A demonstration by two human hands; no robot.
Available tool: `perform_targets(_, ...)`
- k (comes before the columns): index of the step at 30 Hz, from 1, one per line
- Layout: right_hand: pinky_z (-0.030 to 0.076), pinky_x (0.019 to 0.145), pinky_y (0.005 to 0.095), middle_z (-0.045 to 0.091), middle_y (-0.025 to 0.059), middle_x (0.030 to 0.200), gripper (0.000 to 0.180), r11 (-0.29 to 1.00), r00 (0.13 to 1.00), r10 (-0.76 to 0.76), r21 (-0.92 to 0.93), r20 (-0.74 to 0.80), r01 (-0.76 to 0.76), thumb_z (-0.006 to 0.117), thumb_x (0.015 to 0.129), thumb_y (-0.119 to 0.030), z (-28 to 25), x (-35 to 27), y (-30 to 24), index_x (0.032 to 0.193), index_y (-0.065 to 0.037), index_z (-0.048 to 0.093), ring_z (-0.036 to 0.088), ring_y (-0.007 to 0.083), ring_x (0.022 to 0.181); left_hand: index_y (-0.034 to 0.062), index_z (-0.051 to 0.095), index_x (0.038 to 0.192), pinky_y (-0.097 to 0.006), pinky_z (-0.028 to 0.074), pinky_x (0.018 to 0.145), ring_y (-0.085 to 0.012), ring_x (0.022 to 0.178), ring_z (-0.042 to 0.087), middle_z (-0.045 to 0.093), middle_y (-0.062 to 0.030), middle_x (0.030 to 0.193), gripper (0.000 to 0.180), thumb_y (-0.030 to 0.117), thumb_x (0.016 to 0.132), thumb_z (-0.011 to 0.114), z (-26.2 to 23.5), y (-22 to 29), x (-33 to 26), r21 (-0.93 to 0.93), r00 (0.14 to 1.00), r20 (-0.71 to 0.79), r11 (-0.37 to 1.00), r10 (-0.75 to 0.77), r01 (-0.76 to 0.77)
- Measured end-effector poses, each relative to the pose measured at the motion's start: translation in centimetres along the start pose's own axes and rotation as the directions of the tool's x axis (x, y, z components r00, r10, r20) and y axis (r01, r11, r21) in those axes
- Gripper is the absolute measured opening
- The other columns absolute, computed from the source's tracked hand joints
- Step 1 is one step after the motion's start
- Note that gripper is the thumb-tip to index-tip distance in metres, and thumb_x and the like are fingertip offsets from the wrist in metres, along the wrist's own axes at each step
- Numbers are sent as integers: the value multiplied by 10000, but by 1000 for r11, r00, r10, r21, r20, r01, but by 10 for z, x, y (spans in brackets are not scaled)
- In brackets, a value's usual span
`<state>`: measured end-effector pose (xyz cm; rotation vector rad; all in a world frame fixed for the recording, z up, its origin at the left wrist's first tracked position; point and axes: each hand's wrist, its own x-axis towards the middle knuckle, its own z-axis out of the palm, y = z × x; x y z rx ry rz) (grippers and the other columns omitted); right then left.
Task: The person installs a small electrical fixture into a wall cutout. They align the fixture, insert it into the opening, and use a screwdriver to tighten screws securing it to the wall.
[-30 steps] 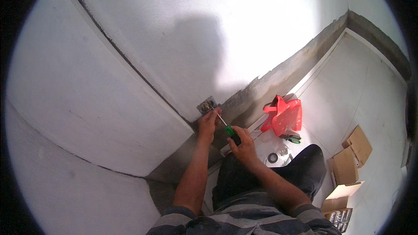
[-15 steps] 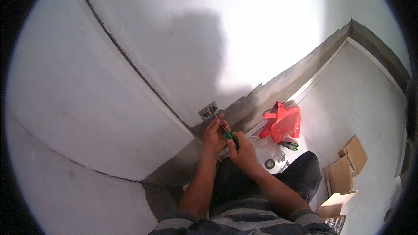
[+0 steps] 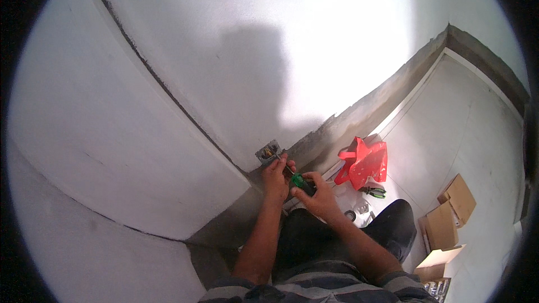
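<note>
A recessed wall box (image 3: 268,151) with yellowish wires inside sits low in the white wall, just above the grey band. A screwdriver (image 3: 298,180) with a green and dark handle slants up toward it. My right hand (image 3: 321,197) is closed round the handle, thumb on the near side. Close below the box, my left hand (image 3: 275,180) has its fingers pinched about the thin metal shaft. Those fingers partly hide the shaft, and I cannot tell exactly where its tip rests.
A red plastic bag (image 3: 366,163) lies on the pale tiled floor, with green-handled pliers (image 3: 373,192) beside it. A black tape roll (image 3: 350,215) is near my knee (image 3: 396,224). Opened cardboard boxes (image 3: 441,227) stand at the right. A wall corner is close on the left.
My right hand has shifted slightly down and right, its fingers looser round the handle. The left hand stays by the wall box. The whole view has moved a little.
</note>
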<state>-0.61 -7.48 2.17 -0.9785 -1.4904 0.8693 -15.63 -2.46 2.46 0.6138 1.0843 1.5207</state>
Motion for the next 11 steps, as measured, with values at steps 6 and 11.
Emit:
perform_targets(6,528,697,432,668,195,900,285,969,999,11,-249,30,-4,632,971,-210,10,-12,-16,1146,3,561,684,380,834,-46,635,1203,-306,520,663,-186,728,638,683,-90,877,265,122,1002,597,-13,-4,5,50,996,78,997,51,-55)
perform_targets(11,539,785,404,725,169,1016,261,798,832,511,242,215,-553,662,979,-264,5,-6,10,1162,-92,595,711,350,893,-25,565,1314,-302,515,724,-194,780,640,677,-106,884,368,143,992,627,-23,-15,17,20,988,138,998,62,-66)
